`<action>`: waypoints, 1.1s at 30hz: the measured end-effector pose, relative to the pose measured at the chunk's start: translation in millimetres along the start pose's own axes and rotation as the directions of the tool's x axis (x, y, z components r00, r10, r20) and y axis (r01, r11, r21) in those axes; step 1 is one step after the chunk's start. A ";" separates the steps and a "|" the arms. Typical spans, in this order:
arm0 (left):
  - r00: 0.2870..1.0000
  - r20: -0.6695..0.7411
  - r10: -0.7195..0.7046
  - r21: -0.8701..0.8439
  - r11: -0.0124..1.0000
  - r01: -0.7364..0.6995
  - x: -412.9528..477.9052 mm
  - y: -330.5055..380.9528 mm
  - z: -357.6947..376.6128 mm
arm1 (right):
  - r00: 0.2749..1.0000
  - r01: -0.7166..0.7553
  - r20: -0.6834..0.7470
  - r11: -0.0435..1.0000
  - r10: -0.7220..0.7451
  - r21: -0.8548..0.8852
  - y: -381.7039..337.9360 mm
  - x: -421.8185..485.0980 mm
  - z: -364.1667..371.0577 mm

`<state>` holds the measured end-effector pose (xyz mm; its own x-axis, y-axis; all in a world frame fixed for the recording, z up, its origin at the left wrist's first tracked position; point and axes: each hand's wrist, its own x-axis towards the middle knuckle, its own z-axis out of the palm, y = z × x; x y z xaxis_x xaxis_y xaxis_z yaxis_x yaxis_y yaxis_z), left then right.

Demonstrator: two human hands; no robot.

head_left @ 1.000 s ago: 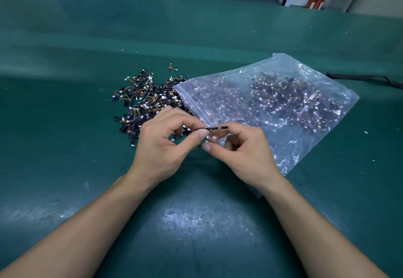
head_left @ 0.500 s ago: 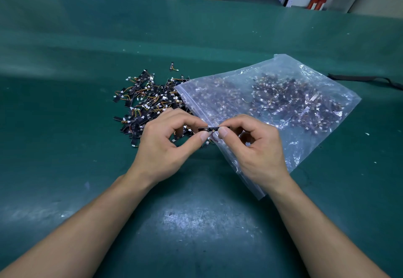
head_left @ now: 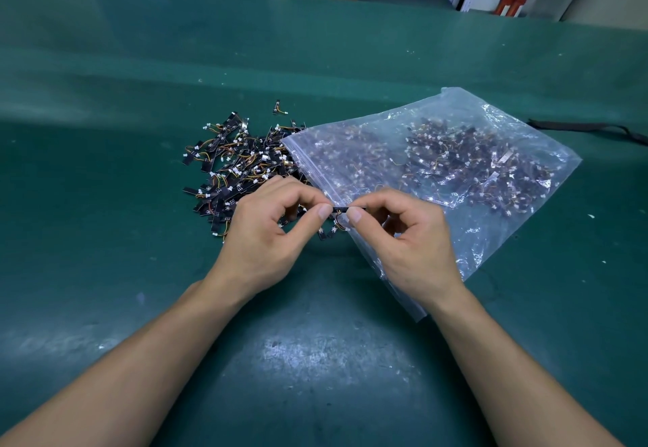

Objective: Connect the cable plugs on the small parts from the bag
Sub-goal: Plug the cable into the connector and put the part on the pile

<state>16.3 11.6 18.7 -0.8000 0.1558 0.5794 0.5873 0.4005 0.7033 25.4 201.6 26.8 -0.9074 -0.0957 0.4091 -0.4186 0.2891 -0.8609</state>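
Small black strip part (head_left: 339, 208) is being pinched at both ends, left hand (head_left: 261, 239) and right hand (head_left: 412, 239) each gripping it between thumb and forefinger. Its white plug (head_left: 344, 228) is dangling on orange wires (head_left: 337, 218) below the grip; seating it probably means aligning it squarely before pressing.

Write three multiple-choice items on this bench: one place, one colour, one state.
1. Relative to the bag, the loose pile of parts lies: A on it; B left of its mouth; C right of it.
2. The table is: A white; B red; C green.
3. The left hand and right hand: A pinch one small part between them; B lie flat; C hold nothing.
Key: 1 B, the pile sits by its left edge; 2 C, it shows green; 3 A, both hands' fingertips grip the part.
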 end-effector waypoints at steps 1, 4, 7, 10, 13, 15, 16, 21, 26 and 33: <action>1.000 0.002 -0.004 -0.010 1.000 0.004 0.0 0.4 -0.2 | 1.000 -0.008 -0.002 1.000 0.008 0.000 0.6 0.2 0.3; 0.999 0.015 -0.035 -0.055 0.998 0.036 0.0 2.1 -1.5 | 1.000 -0.021 -0.007 1.000 0.021 0.015 1.3 0.1 0.5; 0.999 0.030 -0.039 -0.057 0.998 0.041 0.4 3.2 -2.2 | 0.999 -0.040 -0.012 0.999 0.041 0.031 0.7 0.4 0.8; 0.999 0.022 -0.031 -0.027 0.999 0.032 0.4 2.8 -1.7 | 0.998 -0.054 -0.011 0.998 0.054 0.040 0.5 0.3 1.2; 0.999 0.017 -0.029 -0.008 1.000 0.029 -0.1 1.8 -1.6 | 0.998 -0.059 -0.002 0.997 0.059 0.042 -0.1 -0.3 0.2; 0.999 0.023 -0.024 -0.009 1.000 0.024 -0.4 1.8 -1.3 | 0.998 -0.069 0.013 0.996 0.068 0.055 -0.6 -0.6 -0.7; 0.999 0.025 -0.022 -0.015 1.000 0.022 -0.5 2.1 -1.0 | 0.997 -0.074 0.024 0.995 0.073 0.061 -0.6 -0.4 -0.7; 0.999 0.029 -0.038 -0.044 0.998 0.039 -0.1 3.1 -1.3 | 0.997 -0.066 0.040 0.997 0.064 0.034 0.2 0.4 1.0; 0.998 0.032 -0.063 -0.062 0.996 0.065 -0.3 3.4 -2.1 | 0.996 -0.086 0.028 0.994 0.085 0.062 0.4 1.0 1.2; 1.000 0.003 -0.025 -0.020 0.999 0.025 1.2 1.9 -1.0 | 0.996 -0.080 0.044 0.996 0.078 0.047 -0.9 0.1 0.7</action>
<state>16.6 11.6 21.1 -0.8147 0.1486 0.5605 0.5697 0.3860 0.7256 25.6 200.6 27.4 -0.9381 -0.1147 0.3268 -0.3457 0.2508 -0.9042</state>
